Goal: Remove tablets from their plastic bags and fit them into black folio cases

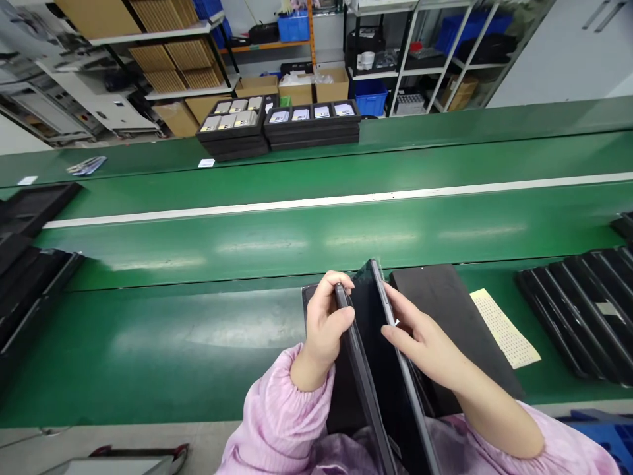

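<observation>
My left hand [327, 320] is closed on the upper edge of a thin dark slab [363, 386], fingers over the top and thumb on the near side. My right hand [418, 333] grips the grey edge of a tablet [378, 323] with a dark glossy face, which leans beside the slab with a narrow gap between them. Both pieces stand on edge close to my body, their lower ends cut off by the frame. A flat black box or board [455, 323] lies right of the tablet. Under my left hand, a black surface shows partly.
A sheet of small stickers [505, 328] lies right of the black board, then a row of dark slabs [581, 316]. Black trays [30, 284] stand at the left. Across the green bench [208, 330], stacked trays [311, 128] hold small boxed items. Shelves stand behind.
</observation>
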Demonstrator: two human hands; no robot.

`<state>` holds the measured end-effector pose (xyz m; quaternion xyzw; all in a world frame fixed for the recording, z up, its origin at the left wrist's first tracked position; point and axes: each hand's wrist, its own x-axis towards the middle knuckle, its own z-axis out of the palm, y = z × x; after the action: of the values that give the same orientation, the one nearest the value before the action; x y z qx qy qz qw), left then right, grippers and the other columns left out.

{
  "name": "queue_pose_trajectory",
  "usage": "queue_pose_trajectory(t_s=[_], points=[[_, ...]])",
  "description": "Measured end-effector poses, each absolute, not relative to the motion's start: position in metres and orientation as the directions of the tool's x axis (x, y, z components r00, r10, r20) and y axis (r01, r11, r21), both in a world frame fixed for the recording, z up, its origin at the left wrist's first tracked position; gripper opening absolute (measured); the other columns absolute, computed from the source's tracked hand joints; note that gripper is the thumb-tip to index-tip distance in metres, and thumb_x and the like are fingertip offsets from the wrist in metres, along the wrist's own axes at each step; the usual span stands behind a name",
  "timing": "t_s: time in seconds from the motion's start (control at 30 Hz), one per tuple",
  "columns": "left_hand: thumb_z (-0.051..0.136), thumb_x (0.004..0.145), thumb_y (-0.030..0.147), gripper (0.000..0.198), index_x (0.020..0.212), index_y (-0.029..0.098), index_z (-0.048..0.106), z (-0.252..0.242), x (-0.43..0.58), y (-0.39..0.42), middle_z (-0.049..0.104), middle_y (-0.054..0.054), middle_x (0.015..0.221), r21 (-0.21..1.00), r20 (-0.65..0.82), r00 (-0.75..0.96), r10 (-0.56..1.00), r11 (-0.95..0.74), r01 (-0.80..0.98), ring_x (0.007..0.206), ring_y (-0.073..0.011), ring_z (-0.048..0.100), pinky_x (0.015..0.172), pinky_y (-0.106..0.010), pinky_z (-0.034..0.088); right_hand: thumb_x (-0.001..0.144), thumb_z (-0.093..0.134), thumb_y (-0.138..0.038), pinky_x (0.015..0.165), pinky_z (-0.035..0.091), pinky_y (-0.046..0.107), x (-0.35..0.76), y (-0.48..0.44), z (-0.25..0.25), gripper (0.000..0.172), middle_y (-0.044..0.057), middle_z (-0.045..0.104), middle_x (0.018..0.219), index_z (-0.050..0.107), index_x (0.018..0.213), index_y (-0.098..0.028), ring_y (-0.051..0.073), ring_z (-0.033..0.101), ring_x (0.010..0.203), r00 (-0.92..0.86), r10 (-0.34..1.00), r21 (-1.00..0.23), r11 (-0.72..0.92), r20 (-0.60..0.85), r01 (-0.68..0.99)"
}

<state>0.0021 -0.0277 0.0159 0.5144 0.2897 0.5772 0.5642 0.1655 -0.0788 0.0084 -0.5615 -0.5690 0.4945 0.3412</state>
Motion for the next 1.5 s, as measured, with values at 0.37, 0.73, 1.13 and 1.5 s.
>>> queue_pose_trajectory(t_s=[0.37,0.73,1.13,1.5], points=[[0.045,0.079,0.030,0.017,0.080,0.020,0.059,0.025,0.001,-0.035,0.048,-0.003,0.077,0.919,0.252,0.155,0.955,-0.186,-0.347,0.074,-0.0195,0.041,0.070,-0.032,0.032,0.083,0.049,-0.036,0.100,0.048,0.045,0.177,-0.083,-0.002,0.061,0.007,0.046,0.145,0.041,0.142,-0.022,0.028,0.048,0.129,-0.023,0.989,-0.947,-0.132,-0.145,0.292],[0.048,0.073,0.024,0.009,0.070,0.019,0.056,0.013,0.006,-0.020,0.048,-0.002,0.070,0.940,0.088,0.032,0.996,-0.072,-0.334,0.069,-0.0168,0.043,0.065,-0.029,0.034,0.084,0.050,-0.032,0.110,0.039,0.044,0.159,-0.086,0.004,0.063,0.005,0.049,0.143,0.037,0.145,-0.023,0.026,0.039,0.137,-0.039,0.994,-0.942,-0.080,-0.098,0.325],[0.048,0.075,0.027,0.012,0.069,0.019,0.053,0.000,0.006,-0.009,0.048,0.000,0.068,0.938,-0.022,-0.011,1.000,0.017,-0.347,0.064,-0.0150,0.044,0.061,-0.028,0.036,0.086,0.051,-0.032,0.106,0.045,0.042,0.142,-0.090,0.002,0.064,0.007,0.041,0.148,0.034,0.147,-0.021,0.027,0.036,0.138,-0.081,0.993,-0.941,-0.056,-0.088,0.335],[0.048,0.075,0.027,0.012,0.070,0.018,0.055,-0.001,0.005,-0.010,0.050,-0.001,0.069,0.938,-0.035,0.002,0.999,0.034,-0.346,0.067,-0.0150,0.045,0.063,-0.027,0.036,0.088,0.053,-0.033,0.109,0.041,0.044,0.142,-0.095,-0.006,0.061,0.007,0.044,0.146,0.037,0.145,-0.024,0.026,0.044,0.133,-0.078,0.997,-0.921,0.041,0.011,0.388]])
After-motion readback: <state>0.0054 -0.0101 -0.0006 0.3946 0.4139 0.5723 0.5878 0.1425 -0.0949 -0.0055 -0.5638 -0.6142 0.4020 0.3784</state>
